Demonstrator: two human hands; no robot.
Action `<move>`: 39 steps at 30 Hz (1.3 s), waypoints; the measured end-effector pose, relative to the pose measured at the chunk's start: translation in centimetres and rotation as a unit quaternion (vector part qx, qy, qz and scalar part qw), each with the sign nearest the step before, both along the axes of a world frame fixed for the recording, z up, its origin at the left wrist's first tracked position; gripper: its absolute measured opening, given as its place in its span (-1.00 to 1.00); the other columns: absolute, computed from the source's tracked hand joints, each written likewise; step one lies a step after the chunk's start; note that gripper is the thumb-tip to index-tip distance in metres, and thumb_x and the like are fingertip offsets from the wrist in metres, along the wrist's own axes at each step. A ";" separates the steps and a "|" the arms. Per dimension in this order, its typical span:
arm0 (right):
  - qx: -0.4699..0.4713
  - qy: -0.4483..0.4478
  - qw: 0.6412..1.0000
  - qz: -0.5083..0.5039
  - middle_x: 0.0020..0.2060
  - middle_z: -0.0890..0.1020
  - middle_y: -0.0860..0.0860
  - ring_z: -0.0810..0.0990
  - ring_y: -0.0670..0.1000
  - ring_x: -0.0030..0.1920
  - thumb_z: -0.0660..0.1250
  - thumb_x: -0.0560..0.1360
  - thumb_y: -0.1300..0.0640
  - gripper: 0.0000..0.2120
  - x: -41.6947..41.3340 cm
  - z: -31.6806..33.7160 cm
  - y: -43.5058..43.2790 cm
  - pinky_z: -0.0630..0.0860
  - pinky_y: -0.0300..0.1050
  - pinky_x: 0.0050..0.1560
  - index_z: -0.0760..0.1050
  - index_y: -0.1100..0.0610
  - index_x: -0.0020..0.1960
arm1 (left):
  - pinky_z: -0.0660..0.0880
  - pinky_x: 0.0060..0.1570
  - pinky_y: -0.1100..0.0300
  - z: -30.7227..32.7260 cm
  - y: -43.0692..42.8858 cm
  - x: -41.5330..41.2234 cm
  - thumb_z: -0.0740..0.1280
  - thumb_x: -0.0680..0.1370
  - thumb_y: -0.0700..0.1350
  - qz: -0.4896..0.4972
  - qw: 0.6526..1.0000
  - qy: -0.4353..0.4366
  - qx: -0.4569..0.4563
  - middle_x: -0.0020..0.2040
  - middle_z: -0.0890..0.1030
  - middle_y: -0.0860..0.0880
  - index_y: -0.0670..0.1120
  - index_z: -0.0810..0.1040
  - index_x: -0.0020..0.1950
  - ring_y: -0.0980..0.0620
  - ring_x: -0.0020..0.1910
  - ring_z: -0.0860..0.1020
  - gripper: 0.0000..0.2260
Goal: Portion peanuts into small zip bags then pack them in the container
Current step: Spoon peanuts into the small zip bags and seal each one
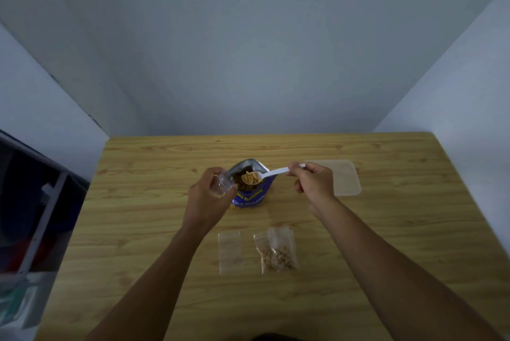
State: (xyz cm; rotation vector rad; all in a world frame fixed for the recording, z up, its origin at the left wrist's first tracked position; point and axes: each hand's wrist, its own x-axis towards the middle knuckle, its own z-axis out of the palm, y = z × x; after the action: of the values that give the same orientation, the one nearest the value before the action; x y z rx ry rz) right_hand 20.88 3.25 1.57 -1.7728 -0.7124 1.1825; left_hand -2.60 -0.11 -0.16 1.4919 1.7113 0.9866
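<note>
The spoon (273, 173) is pinched at the far end of its handle by the right grip (311, 180), fingers curled round it. Its long axis runs left to right, almost level, with the bowl at the left end. The bowl is heaped with peanuts (250, 177) and is held over the open mouth of the pouch (251, 197), which stands mid-worktop.

A small clear bag (222, 183) is held by the left grip (209, 194), fingers and thumb wrapped round it. Its mouth seems to be turned right, towards the spoon; how wide it gapes cannot be told.

The coming move is judged to turn on one relation: the bag lies just left of the loaded bowl, in line with the handle, so a short leftward pass and a tip should be enough. Peanuts could be spilled if the spoon is rolled before the mouth is reached.

Nearer on the worktop (386, 230), an empty bag (229, 252) lies flat, and two filled bags (277, 252) overlap just right of it. The container (346, 178) sits right of the right grip, partly hidden behind it. Packing is judged not yet begun.
</note>
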 end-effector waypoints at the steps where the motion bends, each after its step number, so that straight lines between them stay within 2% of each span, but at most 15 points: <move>1: 0.001 0.003 1.000 0.004 -0.27 0.74 0.07 0.36 -0.10 -0.57 0.47 0.51 0.17 -0.91 0.1 0.1 0.1 0.38 -0.26 -0.51 0.70 0.16 -0.15 | 0.58 -0.21 0.17 0.2 0.0 0.0 0.54 0.42 -0.08 -0.006 1.000 -0.007 0.002 -0.22 0.65 0.12 0.04 0.54 0.09 0.14 -0.22 0.63 -0.69; 3: 0.004 0.013 1.000 0.013 -0.25 0.75 0.08 0.37 -0.09 -0.56 0.48 0.51 0.16 -0.93 0.2 0.5 0.4 0.38 -0.25 -0.51 0.70 0.14 -0.13 | 0.63 -0.21 0.12 0.4 0.2 0.0 0.55 0.42 -0.09 -0.018 1.000 -0.024 0.010 -0.23 0.69 0.10 0.04 0.55 0.01 0.16 -0.27 0.66 -0.75; 6: 0.017 0.021 0.999 0.028 -0.25 0.76 0.07 0.36 -0.08 -0.57 0.49 0.50 0.16 -0.93 0.5 1.4 0.8 0.37 -0.25 -0.51 0.70 0.15 -0.13 | 0.61 -0.27 0.19 0.8 0.4 0.0 0.56 0.41 -0.05 -0.019 1.000 -0.017 0.007 -0.26 0.69 0.11 0.04 0.57 -0.03 0.19 -0.31 0.65 -0.77; 9: 0.035 0.033 0.997 0.052 -0.25 0.75 0.07 0.37 -0.07 -0.57 0.49 0.51 0.17 -0.92 0.8 2.6 1.3 0.37 -0.25 -0.50 0.70 0.16 -0.14 | 0.46 -0.40 0.37 0.9 1.0 0.0 0.58 0.37 0.02 -0.015 1.000 0.024 -0.001 -0.31 0.66 0.09 0.04 0.60 0.00 0.24 -0.39 0.58 -0.72; 11: 0.044 0.041 0.996 0.065 -0.26 0.75 0.09 0.37 -0.07 -0.57 0.49 0.50 0.17 -0.91 0.8 3.3 1.8 0.36 -0.24 -0.50 0.70 0.17 -0.15 | 0.38 -0.42 0.41 0.9 1.6 0.0 0.60 0.34 0.03 -0.017 0.999 0.051 0.009 -0.34 0.62 0.10 0.04 0.61 -0.02 0.23 -0.42 0.53 -0.71; 15: 0.051 0.035 0.993 0.101 -0.26 0.75 0.10 0.39 -0.05 -0.55 0.50 0.49 0.19 -0.95 0.5 4.4 2.5 0.37 -0.22 -0.50 0.71 0.17 -0.12 | 0.47 -0.29 0.31 1.5 2.6 0.6 0.62 0.30 0.02 -0.043 0.994 0.091 0.038 -0.29 0.64 0.11 0.01 0.66 -0.01 0.20 -0.35 0.56 -0.68; 18: 0.060 0.019 0.989 0.134 -0.28 0.75 0.08 0.40 -0.05 -0.55 0.50 0.49 0.20 -0.96 0.1 4.9 2.9 0.38 -0.23 -0.50 0.71 0.17 -0.09 | 0.53 -0.20 0.17 1.9 3.2 1.1 0.62 0.27 0.03 -0.062 0.992 0.101 0.042 -0.29 0.63 0.12 0.00 0.68 0.00 0.17 -0.31 0.57 -0.65; 22: 0.081 -0.015 0.979 0.184 -0.29 0.74 0.08 0.40 -0.05 -0.56 0.50 0.49 0.19 -0.96 -1.0 5.6 3.4 0.39 -0.24 -0.51 0.71 0.17 -0.11 | 0.53 -0.30 0.12 2.0 3.8 2.0 0.62 0.27 0.02 -0.085 0.992 0.088 0.039 -0.34 0.62 0.08 0.00 0.70 -0.01 0.11 -0.37 0.55 -0.67; 25: 0.113 -0.069 0.958 0.253 -0.28 0.74 0.05 0.48 -0.08 -0.55 0.51 0.50 0.15 -0.95 -1.7 6.2 3.5 0.44 -0.24 -0.46 0.72 0.13 -0.09 | 0.49 -0.35 0.10 1.9 4.0 2.5 0.61 0.30 0.02 -0.082 0.992 0.088 0.041 -0.36 0.63 0.03 0.00 0.71 -0.02 0.00 -0.37 0.57 -0.70; 27: 0.144 -0.115 0.930 0.319 -0.30 0.73 0.05 0.55 -0.07 -0.51 0.51 0.50 0.12 -0.96 -1.9 6.5 3.5 0.48 -0.22 -0.41 0.73 0.07 -0.06 | 0.49 -0.36 0.07 1.8 4.0 2.6 0.60 0.31 0.03 -0.079 0.993 0.083 0.038 -0.36 0.63 0.02 0.01 0.71 -0.02 -0.03 -0.36 0.57 -0.72; 29: 0.173 -0.143 0.897 0.380 -0.33 0.71 0.08 0.57 -0.06 -0.46 0.51 0.49 0.15 -0.92 -1.8 6.8 3.6 0.48 -0.21 -0.36 0.72 -0.03 -0.08 | 0.49 -0.35 0.09 1.6 3.9 2.4 0.59 0.33 0.02 -0.075 0.994 0.070 0.032 -0.34 0.64 0.03 0.01 0.71 -0.02 -0.02 -0.35 0.58 -0.73; 31: 0.190 -0.148 0.883 0.402 -0.35 0.70 0.06 0.56 -0.07 -0.43 0.52 0.48 0.18 -0.86 -1.5 7.0 3.8 0.48 -0.18 -0.33 0.72 -0.06 -0.08 | 0.49 -0.34 0.15 1.6 3.7 2.1 0.59 0.33 -0.01 -0.062 0.996 0.057 0.027 -0.32 0.65 0.06 0.01 0.72 -0.02 0.05 -0.34 0.58 -0.75; 33: 0.207 -0.133 0.887 0.392 -0.40 0.68 -0.03 0.54 -0.07 -0.43 0.51 0.48 0.19 -0.86 -1.0 7.4 4.0 0.46 -0.19 -0.32 0.73 -0.05 -0.07 | 0.48 -0.32 0.23 1.6 3.5 1.5 0.59 0.34 -0.04 -0.045 0.998 0.047 0.024 -0.31 0.66 0.08 0.00 0.72 -0.03 0.17 -0.36 0.55 -0.77; 35: 0.229 -0.104 0.900 0.355 -0.45 0.63 -0.08 0.51 -0.05 -0.44 0.50 0.50 0.19 -0.89 -0.5 7.5 4.2 0.45 -0.21 -0.34 0.72 -0.01 -0.05 | 0.47 -0.34 0.32 1.5 3.3 0.8 0.59 0.35 -0.05 -0.030 0.998 0.042 0.020 -0.32 0.66 0.09 -0.01 0.70 -0.04 0.20 -0.37 0.55 -0.77; 39: 0.245 -0.079 0.939 0.230 -0.37 0.67 0.13 0.48 -0.03 -0.47 0.50 0.50 0.15 -0.94 0.6 5.9 4.4 0.48 -0.12 -0.37 0.73 0.08 -0.03 | 0.61 -0.19 0.18 0.9 3.0 -0.7 0.61 0.34 -0.02 0.011 1.000 0.007 0.002 -0.26 0.70 0.08 -0.04 0.70 0.04 0.14 -0.26 0.65 -0.69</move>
State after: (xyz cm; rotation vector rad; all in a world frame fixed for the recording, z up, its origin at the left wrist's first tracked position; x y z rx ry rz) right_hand 21.43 7.66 7.46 -1.3202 -1.4404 1.0364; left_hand -3.34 2.85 0.70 1.4878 1.7401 0.9941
